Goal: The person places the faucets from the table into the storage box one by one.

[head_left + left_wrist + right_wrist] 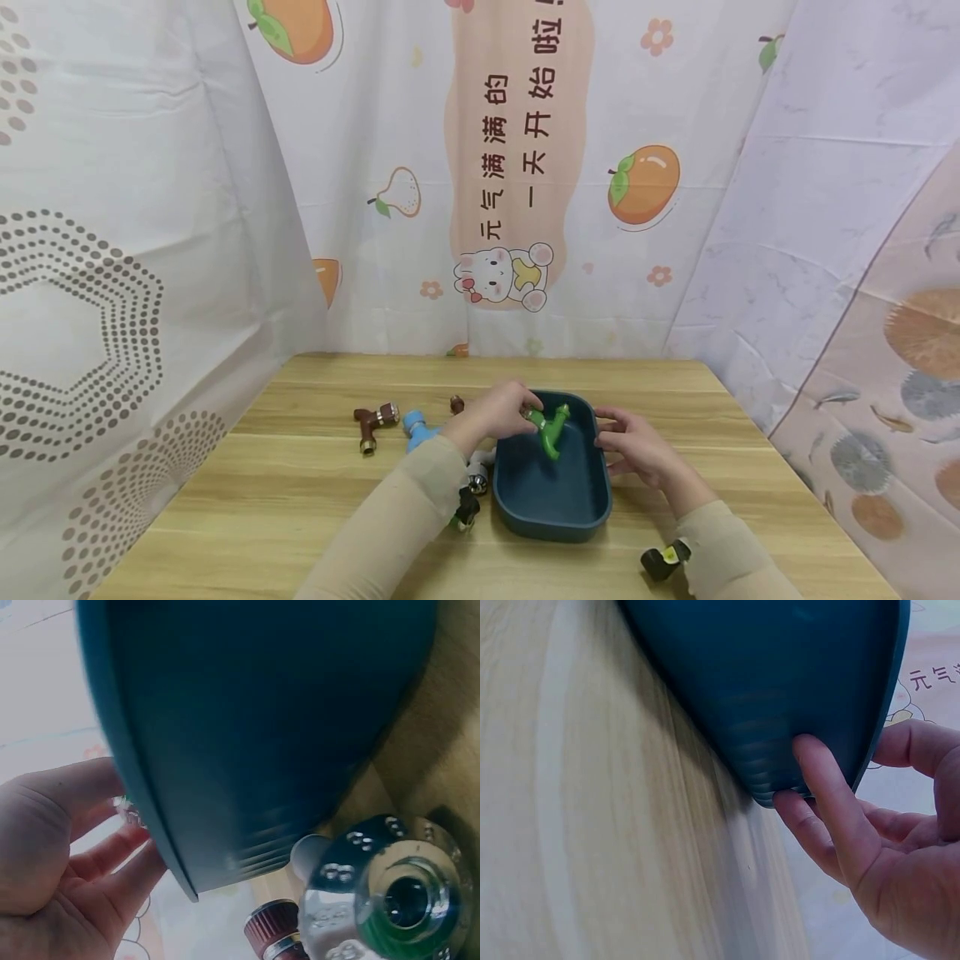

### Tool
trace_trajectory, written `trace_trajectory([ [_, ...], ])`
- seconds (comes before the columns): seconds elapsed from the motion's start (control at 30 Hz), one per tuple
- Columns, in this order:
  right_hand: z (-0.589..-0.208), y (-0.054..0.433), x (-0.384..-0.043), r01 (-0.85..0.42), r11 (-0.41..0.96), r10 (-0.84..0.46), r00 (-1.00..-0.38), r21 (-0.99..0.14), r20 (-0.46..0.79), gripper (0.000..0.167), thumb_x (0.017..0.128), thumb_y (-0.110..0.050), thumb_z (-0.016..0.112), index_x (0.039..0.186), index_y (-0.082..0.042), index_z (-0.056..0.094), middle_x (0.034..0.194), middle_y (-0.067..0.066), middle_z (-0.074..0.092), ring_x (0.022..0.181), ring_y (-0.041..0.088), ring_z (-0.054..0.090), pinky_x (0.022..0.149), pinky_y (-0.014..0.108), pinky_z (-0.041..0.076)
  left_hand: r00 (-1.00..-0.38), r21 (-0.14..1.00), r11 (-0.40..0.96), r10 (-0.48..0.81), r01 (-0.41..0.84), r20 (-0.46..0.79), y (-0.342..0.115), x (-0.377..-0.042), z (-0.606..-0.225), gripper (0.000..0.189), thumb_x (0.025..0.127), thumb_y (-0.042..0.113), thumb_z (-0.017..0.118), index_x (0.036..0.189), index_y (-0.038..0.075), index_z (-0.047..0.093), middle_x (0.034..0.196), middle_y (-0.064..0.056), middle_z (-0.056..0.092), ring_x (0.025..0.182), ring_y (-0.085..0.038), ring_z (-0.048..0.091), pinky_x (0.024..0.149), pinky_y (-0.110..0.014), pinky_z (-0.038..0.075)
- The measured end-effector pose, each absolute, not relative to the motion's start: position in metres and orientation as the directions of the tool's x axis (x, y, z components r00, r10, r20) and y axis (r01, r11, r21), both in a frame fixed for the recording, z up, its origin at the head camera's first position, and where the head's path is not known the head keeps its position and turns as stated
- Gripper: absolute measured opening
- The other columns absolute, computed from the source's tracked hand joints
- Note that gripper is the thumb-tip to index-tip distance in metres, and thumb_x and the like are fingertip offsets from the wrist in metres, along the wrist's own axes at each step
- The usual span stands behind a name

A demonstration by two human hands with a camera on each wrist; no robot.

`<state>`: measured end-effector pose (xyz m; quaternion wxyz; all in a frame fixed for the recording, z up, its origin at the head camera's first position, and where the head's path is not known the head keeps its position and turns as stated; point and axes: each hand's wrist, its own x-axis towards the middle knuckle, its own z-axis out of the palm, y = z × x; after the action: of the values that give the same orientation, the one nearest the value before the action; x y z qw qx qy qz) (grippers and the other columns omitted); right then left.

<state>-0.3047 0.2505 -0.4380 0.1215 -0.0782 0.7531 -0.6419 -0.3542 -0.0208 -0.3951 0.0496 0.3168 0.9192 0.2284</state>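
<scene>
A dark teal plastic tub (552,492) stands on the wooden table between the two hands. Over its far left part, my left hand (512,410) pinches a green plastic tap (553,433) by its collared end. In the left wrist view the tub's wall (247,735) hides most of that tap. My right hand (633,443) holds the tub's right side; in the right wrist view, fingers (832,795) lie against the outer wall and the thumb is at the rim.
Left of the tub lie a brown tap (367,427), a blue tap (417,427), a white-and-chrome tap (477,477), a black-and-green piece (466,510) and a small brown end (457,404). A black-and-yellow piece (664,560) is beside the right sleeve. Patterned curtains (390,275) surround the table.
</scene>
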Motion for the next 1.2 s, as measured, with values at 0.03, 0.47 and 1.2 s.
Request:
trace_trajectory([
  [0.03,-0.438,0.251,-0.305,0.038,0.162,-0.276,-0.958,-0.986,-0.082,0.064,0.096,-0.003,0.057,0.154,0.007,0.030,0.142,0.039,0.044,0.117,0.043,0.060,0.069,0.051,0.060,-0.796,0.452,0.698,0.604,0.556,0.047,-0.021,-0.354,-0.396,0.031,0.092,0.018,0.078,0.123,0.012,0.075,0.106,0.004,0.059,0.091,-0.010,0.057,0.078,-0.024,0.050],
  [0.47,-0.438,0.250,-0.305,0.035,0.167,-0.268,-0.960,-0.985,-0.079,0.063,0.096,-0.003,0.057,0.153,0.008,0.031,0.141,0.039,0.045,0.115,0.042,0.061,0.069,0.051,0.060,-0.793,0.477,0.684,0.607,0.552,0.048,-0.023,-0.353,-0.392,0.029,0.094,0.024,0.076,0.121,0.013,0.074,0.119,0.000,0.063,0.106,-0.016,0.062,0.085,-0.026,0.052],
  [1.2,-0.439,0.251,-0.305,0.027,0.168,-0.281,-0.957,-0.985,-0.075,0.064,0.096,-0.002,0.057,0.153,0.008,0.029,0.141,0.039,0.046,0.113,0.040,0.062,0.069,0.050,0.060,-0.782,0.501,0.649,0.616,0.573,0.098,-0.048,-0.346,-0.386,0.037,0.095,0.031,0.074,0.125,0.010,0.073,0.120,0.001,0.064,0.107,-0.019,0.064,0.087,-0.031,0.053],
])
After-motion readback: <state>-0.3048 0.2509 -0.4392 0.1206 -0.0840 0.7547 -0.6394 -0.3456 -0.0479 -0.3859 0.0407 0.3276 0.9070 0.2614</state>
